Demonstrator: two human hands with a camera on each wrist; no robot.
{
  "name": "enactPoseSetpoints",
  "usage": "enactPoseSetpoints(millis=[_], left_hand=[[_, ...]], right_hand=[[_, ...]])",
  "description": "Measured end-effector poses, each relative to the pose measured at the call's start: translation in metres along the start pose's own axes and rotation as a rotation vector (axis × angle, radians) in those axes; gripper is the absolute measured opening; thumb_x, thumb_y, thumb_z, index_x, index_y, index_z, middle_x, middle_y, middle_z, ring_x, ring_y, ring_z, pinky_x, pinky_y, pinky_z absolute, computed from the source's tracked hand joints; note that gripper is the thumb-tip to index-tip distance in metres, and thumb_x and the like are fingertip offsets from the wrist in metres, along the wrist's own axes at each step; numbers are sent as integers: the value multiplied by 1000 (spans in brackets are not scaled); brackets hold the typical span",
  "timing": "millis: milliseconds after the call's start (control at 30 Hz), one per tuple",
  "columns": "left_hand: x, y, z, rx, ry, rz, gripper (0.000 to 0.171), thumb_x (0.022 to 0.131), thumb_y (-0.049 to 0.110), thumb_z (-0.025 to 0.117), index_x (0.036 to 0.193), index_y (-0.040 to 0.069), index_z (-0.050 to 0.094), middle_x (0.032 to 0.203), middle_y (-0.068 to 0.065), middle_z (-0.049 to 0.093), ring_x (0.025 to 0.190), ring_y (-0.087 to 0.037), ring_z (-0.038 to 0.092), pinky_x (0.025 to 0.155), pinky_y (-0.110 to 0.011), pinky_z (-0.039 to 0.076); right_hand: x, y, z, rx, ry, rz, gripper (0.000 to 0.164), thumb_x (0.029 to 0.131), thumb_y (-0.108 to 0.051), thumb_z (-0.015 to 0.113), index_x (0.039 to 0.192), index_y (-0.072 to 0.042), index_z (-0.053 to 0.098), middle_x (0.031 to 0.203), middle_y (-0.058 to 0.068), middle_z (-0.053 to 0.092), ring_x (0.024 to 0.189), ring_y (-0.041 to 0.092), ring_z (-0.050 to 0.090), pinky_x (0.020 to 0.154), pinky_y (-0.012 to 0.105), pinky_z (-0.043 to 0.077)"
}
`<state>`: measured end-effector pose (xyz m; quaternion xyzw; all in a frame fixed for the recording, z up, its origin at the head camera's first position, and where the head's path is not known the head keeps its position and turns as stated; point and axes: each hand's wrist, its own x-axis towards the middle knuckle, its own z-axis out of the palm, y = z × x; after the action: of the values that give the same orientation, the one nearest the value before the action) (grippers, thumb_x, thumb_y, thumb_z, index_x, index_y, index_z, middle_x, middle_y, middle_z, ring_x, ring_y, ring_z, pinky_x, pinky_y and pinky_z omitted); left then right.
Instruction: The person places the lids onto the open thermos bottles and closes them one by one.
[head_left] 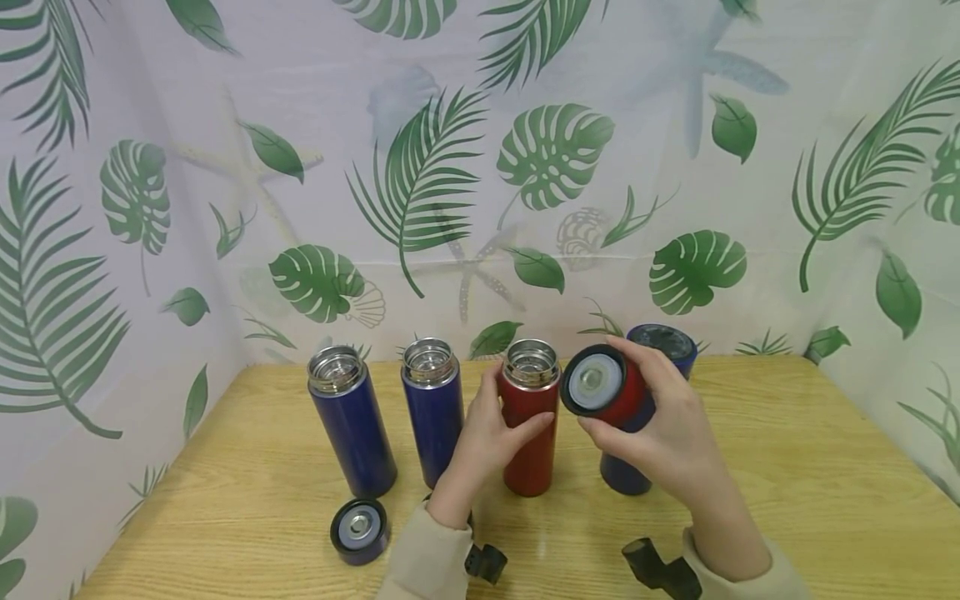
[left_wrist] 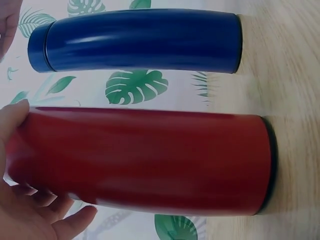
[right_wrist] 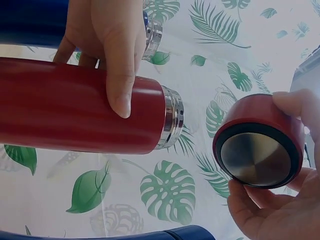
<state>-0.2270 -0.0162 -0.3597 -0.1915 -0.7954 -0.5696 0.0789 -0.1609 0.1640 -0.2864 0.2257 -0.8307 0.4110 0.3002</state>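
Observation:
A red thermos bottle (head_left: 531,450) stands upright on the table with its steel mouth bare. My left hand (head_left: 491,433) grips it just below the neck, thumb across the front. To its right, my right hand (head_left: 675,433) holds the red bottle lid (head_left: 626,387) between thumb and fingers, off the bottle and tilted. The lid's grey inner side faces the head camera, while its shiny metal disc (right_wrist: 256,159) shows in the right wrist view. A gap separates the lid from the steel neck (right_wrist: 173,118).
Two uncapped blue bottles, one at far left (head_left: 352,433) and one nearer (head_left: 432,417), stand left of the red one. A capped blue bottle (head_left: 624,473) stands behind my right hand. One blue lid (head_left: 360,532) lies inner side up on the wooden table (head_left: 247,475), before a leaf-patterned cloth (head_left: 465,208).

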Motion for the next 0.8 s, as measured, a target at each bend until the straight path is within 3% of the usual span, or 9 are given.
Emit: enactPoseSetpoints(millis=[433, 633, 800], left_hand=[[-2, 6, -11, 73, -63, -14, 74, 73, 29, 73, 129, 7, 30, 119, -9, 49, 106, -20, 50, 83, -36, 45], [-5, 13, -17, 102, -122, -65, 74, 70, 29, 75, 127, 10, 32, 118, -6, 50, 106, -22, 50, 81, -36, 45], [-6, 15, -22, 98, -181, -43, 71, 69, 29, 76, 124, 11, 33, 117, -5, 49, 107, -24, 49, 81, -37, 46]], right_hand=[[0, -1, 1, 47, 24, 25, 80, 58, 7, 76, 128, -4, 40, 113, 11, 47, 92, 9, 46, 75, 8, 40], [0, -2, 2, 218, 60, 66, 84, 56, 20, 70, 124, 4, 24, 114, 11, 43, 98, 9, 46, 81, 11, 40], [-1, -3, 2, 275, 94, 43, 78, 55, 23, 69, 117, 9, 24, 113, 9, 44, 98, 10, 48, 81, 14, 42]])
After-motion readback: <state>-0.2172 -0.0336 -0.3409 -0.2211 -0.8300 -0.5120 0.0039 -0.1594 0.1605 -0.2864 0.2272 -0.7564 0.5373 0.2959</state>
